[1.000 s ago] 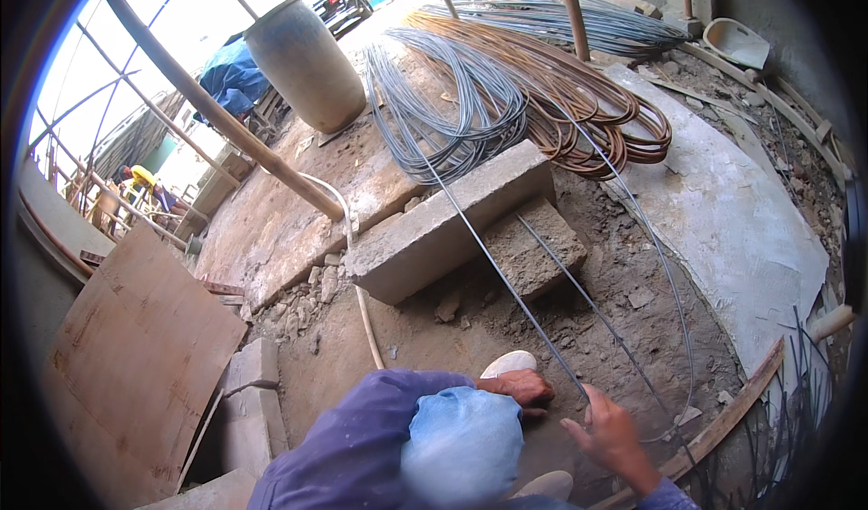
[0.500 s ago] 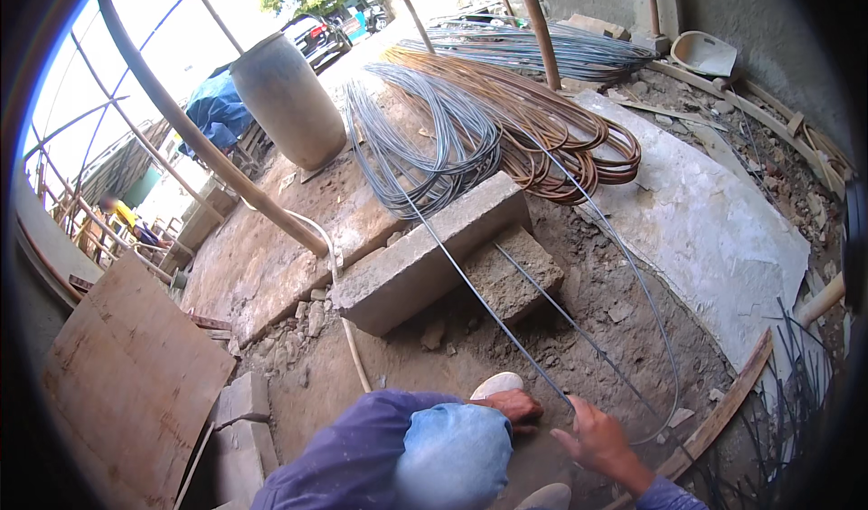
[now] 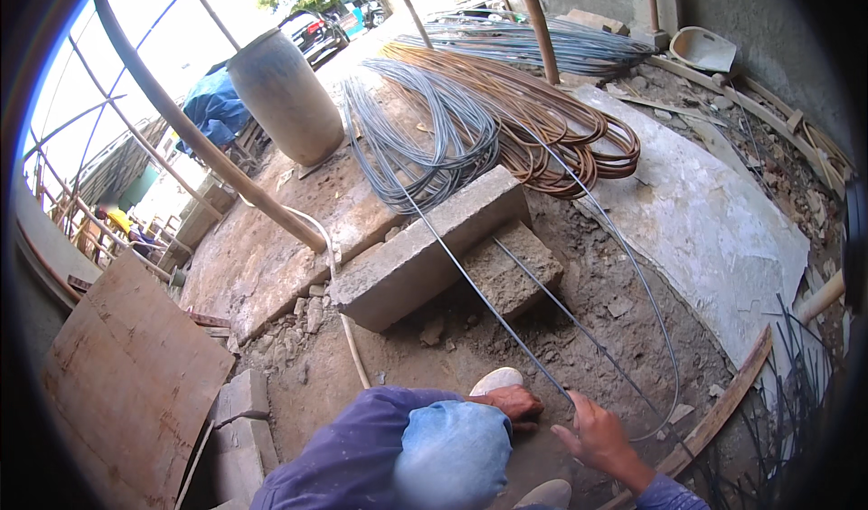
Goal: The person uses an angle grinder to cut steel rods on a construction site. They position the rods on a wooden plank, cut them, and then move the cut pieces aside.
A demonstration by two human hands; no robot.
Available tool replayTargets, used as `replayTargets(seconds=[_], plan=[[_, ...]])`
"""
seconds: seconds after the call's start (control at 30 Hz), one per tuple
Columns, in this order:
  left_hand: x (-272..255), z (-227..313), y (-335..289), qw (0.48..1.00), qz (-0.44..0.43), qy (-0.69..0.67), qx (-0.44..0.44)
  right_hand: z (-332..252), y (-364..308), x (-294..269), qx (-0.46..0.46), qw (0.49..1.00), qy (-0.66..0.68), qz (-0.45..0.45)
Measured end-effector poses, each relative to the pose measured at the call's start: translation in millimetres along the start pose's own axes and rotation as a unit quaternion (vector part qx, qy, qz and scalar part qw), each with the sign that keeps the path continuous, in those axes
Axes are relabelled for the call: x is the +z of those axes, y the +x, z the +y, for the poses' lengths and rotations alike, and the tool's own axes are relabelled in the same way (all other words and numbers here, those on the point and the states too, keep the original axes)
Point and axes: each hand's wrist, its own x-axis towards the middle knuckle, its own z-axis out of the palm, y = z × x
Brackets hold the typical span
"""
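Note:
My right hand (image 3: pixel 597 433) is closed around the near end of a thin grey steel bar (image 3: pixel 488 301). That bar slants away across a concrete block (image 3: pixel 425 248) toward a coil of grey bars (image 3: pixel 443 139). Its thumb stays apart, pointing toward my left hand (image 3: pixel 517 403), which is low beside my knee and a pale shoe (image 3: pixel 496 382). The left fingers are curled, and whatever may be in them is hidden. Another bar (image 3: pixel 548 300) pokes out over a rough lower block (image 3: pixel 514 270). A long bent bar (image 3: pixel 665 329) loops around to the right.
Rusty bar coils (image 3: pixel 579 148) lie beyond the blocks. A wooden pole (image 3: pixel 208 148) and a barrel (image 3: pixel 287 103) stand far left. A plywood sheet (image 3: pixel 136 374) leans at near left. Cut bars (image 3: pixel 796 392) and a wooden plank (image 3: pixel 723 415) lie at right, by a white sheet (image 3: pixel 714 212).

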Motion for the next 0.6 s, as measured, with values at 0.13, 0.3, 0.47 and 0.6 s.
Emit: replayTargets(seconds=[0.13,0.3,0.47,0.6], plan=[[2.6,-0.2,0.0,1.0,-0.002,0.001,-0.013,-4.6,0.6,-7.4,0.046,0.997,0.017,-0.063],[1.6,0.8,0.2,1.0,-0.003,0.009,-0.013,-8.4,2.3,-9.4,0.034,0.998,0.001,-0.055],[1.7,-0.5,-0.3,1.0,0.0,0.0,-0.005,-8.5,2.1,-9.0,0.036,0.998,0.001,-0.054],[2.2,-1.6,-0.9,1.0,0.0,-0.003,-0.002,-8.2,1.7,-8.7,0.041,0.998,-0.003,-0.057]])
